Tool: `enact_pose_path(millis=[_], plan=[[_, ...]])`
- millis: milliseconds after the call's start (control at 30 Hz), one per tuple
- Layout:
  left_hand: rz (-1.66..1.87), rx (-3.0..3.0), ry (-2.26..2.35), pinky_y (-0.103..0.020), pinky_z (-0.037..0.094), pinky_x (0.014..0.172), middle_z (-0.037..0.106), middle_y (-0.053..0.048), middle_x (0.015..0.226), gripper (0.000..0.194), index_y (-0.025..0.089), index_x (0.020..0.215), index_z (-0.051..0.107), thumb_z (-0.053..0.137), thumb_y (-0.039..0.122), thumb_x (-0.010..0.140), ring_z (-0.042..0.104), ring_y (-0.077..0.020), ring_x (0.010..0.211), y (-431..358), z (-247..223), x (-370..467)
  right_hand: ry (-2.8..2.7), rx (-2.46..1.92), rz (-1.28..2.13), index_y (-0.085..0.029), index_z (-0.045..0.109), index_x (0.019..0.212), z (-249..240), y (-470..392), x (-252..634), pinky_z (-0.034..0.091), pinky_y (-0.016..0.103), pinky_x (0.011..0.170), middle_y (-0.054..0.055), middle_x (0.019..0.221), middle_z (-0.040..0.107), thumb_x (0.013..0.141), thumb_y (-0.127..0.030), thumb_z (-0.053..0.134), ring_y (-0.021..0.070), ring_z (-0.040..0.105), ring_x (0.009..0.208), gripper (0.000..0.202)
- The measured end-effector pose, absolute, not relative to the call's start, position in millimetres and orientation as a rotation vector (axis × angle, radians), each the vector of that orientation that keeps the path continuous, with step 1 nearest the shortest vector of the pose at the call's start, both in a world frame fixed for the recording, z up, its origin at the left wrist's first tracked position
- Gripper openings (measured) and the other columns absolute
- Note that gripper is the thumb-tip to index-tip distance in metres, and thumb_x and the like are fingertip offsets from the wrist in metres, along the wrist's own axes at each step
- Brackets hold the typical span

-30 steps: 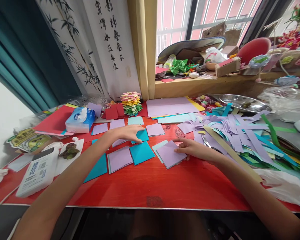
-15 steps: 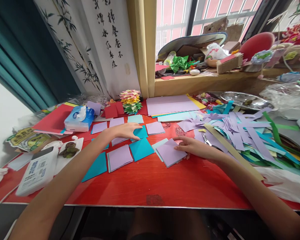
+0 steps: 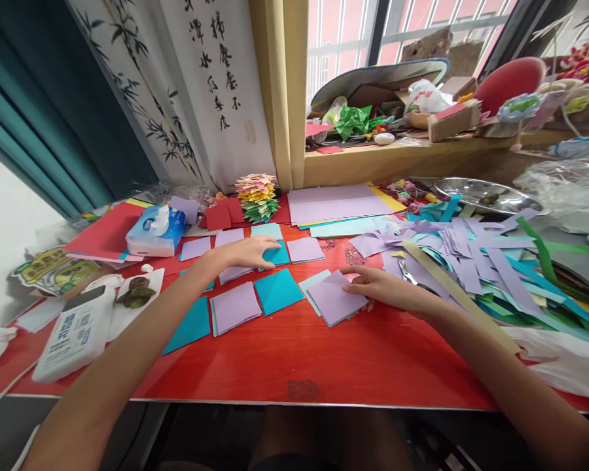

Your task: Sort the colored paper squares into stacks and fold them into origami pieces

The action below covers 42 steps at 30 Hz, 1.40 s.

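My right hand (image 3: 373, 286) grips the right corner of a small stack of purple paper squares (image 3: 334, 297), its thumb on top and other fingers partly beneath. A pale mint square (image 3: 310, 288) peeks out at the stack's left. My left hand (image 3: 252, 252) is over a blue paper square (image 3: 279, 254) in the back row, thumb and fingers apart, touching it. Closer to me lie a larger-looking blue square (image 3: 278, 292), a purple stack (image 3: 235, 307) and another blue square (image 3: 189, 327). A purple square (image 3: 305, 249) is just right of my left hand.
Paper strips (image 3: 466, 261) heap up at the right, with scissors (image 3: 407, 275) at their edge. Large coloured sheets (image 3: 334, 204) lie at the back beside a folded-paper stack (image 3: 258, 197). Tissues (image 3: 156, 232) and a white box-like device (image 3: 73, 333) stand left on the red table (image 3: 255, 373).
My left thumb has drawn slightly closer to the fingers over the blue square. The right hand and its purple squares have stayed almost in place.
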<state>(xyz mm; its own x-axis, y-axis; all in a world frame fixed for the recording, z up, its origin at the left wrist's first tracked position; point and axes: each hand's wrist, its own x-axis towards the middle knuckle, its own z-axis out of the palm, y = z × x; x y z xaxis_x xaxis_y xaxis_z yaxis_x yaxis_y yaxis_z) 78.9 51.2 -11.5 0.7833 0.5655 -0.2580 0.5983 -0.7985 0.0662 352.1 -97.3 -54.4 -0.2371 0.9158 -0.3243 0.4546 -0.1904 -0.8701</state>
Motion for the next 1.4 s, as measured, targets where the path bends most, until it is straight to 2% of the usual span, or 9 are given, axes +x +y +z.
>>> enact_pose_path(millis=[133, 233, 333, 500, 767, 933, 1100, 1233, 1400], plan=[[-0.198, 2.798, 1.129, -0.034, 0.029, 0.102, 0.032, -0.005, 0.143, 0.064, 0.025, 0.134, 0.036, 0.043, 0.054, 0.077, 0.032, -0.0232, 0.128, 54, 5, 61, -1.653, -1.606, 1.401, -0.019, 0.042, 0.124, -51, -99, 350, 0.048, 0.021, 0.055, 0.001, 0.079, 0.052, 0.082, -0.039, 0.052, 0.0117, 0.053, 0.064, 0.048], [-0.347, 2.728, 1.261, -0.036, 0.032, 0.099, 0.039, -0.007, 0.139, 0.071, 0.024, 0.132, 0.038, 0.044, 0.062, 0.073, 0.037, -0.0265, 0.125, 48, 11, 44, -1.652, -1.632, 1.395, -0.019, 0.042, 0.124, -47, -101, 349, 0.048, 0.021, 0.055, 0.002, 0.082, 0.053, 0.082, -0.038, 0.051, 0.0111, 0.053, 0.063, 0.047], [-0.504, 2.645, 1.295, -0.035, 0.037, 0.094, 0.045, -0.007, 0.134, 0.071, 0.024, 0.131, 0.040, 0.046, 0.061, 0.071, 0.043, -0.0274, 0.120, 36, 9, 30, -1.642, -1.651, 1.387, -0.020, 0.043, 0.124, -43, -102, 347, 0.048, 0.021, 0.056, 0.002, 0.081, 0.054, 0.082, -0.038, 0.052, 0.0111, 0.052, 0.062, 0.047], [-0.532, 2.560, 1.394, -0.036, 0.037, 0.094, 0.036, -0.009, 0.141, 0.076, 0.022, 0.136, 0.033, 0.045, 0.058, 0.071, 0.039, -0.0302, 0.123, 28, -3, 15, -1.616, -1.695, 1.366, -0.020, 0.045, 0.124, -38, -104, 345, 0.049, 0.022, 0.057, 0.003, 0.083, 0.057, 0.081, -0.039, 0.053, 0.0113, 0.052, 0.061, 0.048], [-0.463, 2.623, 1.298, -0.035, 0.030, 0.102, 0.031, -0.004, 0.144, 0.070, 0.024, 0.136, 0.033, 0.045, 0.053, 0.073, 0.032, -0.0251, 0.128, 49, -14, 3, -1.605, -1.686, 1.387, -0.018, 0.045, 0.125, -39, -104, 344, 0.048, 0.022, 0.055, 0.003, 0.080, 0.055, 0.080, -0.039, 0.054, 0.0112, 0.051, 0.061, 0.050], [-0.372, 2.655, 1.355, -0.035, 0.026, 0.104, 0.033, -0.003, 0.143, 0.072, 0.025, 0.135, 0.035, 0.044, 0.059, 0.072, 0.027, -0.0250, 0.131, 43, -2, -9, -1.610, -1.708, 1.370, -0.019, 0.044, 0.125, -40, -103, 345, 0.048, 0.022, 0.056, 0.003, 0.083, 0.056, 0.081, -0.039, 0.053, 0.0111, 0.052, 0.061, 0.050], [-0.461, 2.534, 1.511, -0.035, 0.032, 0.100, 0.038, -0.005, 0.140, 0.069, 0.026, 0.132, 0.039, 0.047, 0.058, 0.071, 0.037, -0.0263, 0.125, 18, 12, -39, -1.634, -1.669, 1.382, -0.020, 0.043, 0.125, -44, -102, 347, 0.048, 0.022, 0.055, 0.003, 0.082, 0.056, 0.081, -0.039, 0.052, 0.0127, 0.054, 0.063, 0.049], [-0.539, 2.470, 1.607, -0.037, 0.031, 0.101, 0.036, -0.005, 0.141, 0.073, 0.024, 0.134, 0.037, 0.049, 0.056, 0.070, 0.034, -0.0273, 0.128, 5, 1, -61, -1.629, -1.668, 1.386, -0.020, 0.043, 0.124, -48, -101, 348, 0.047, 0.022, 0.054, 0.004, 0.085, 0.057, 0.081, -0.040, 0.052, 0.0127, 0.056, 0.063, 0.048], [-0.505, 2.460, 1.604, -0.039, 0.029, 0.103, 0.035, -0.003, 0.142, 0.069, 0.027, 0.133, 0.039, 0.045, 0.058, 0.072, 0.032, -0.0264, 0.130, 6, -14, -77, -1.615, -1.680, 1.391, -0.018, 0.041, 0.126, -46, -101, 346, 0.047, 0.023, 0.054, 0.003, 0.081, 0.055, 0.081, -0.039, 0.052, 0.0121, 0.055, 0.061, 0.051]])
